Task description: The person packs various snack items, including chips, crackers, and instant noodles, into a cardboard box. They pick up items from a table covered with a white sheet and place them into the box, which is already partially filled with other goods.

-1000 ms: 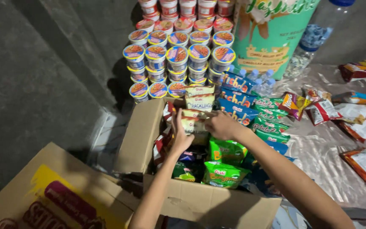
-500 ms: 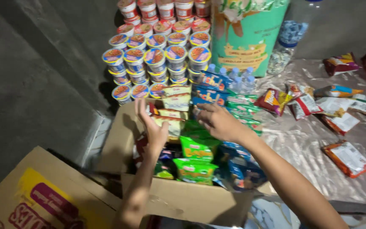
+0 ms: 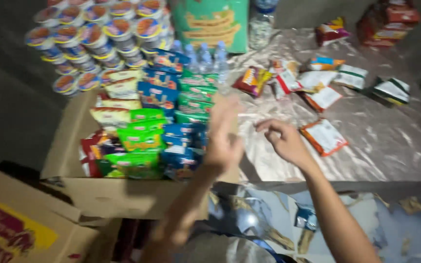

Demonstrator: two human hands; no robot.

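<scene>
Orange snack packet [image 3: 323, 137] lies just beside right fingers [image 3: 269, 127]

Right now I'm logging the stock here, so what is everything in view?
cardboard box: one, brown, open, left of centre.
snack packets in box: many, green, blue, yellow and red, packed in rows.
cup containers: many, stacked, top left.
large green pack: one, top centre.
small water bottles: several, clear, behind the box.
loose packets: several, orange, white and red, spread on the shiny sheet at right.
second box: one, brown with yellow print, bottom left.
left hand: blurred, empty, at the box's right edge.
right hand: empty, over the sheet.
</scene>
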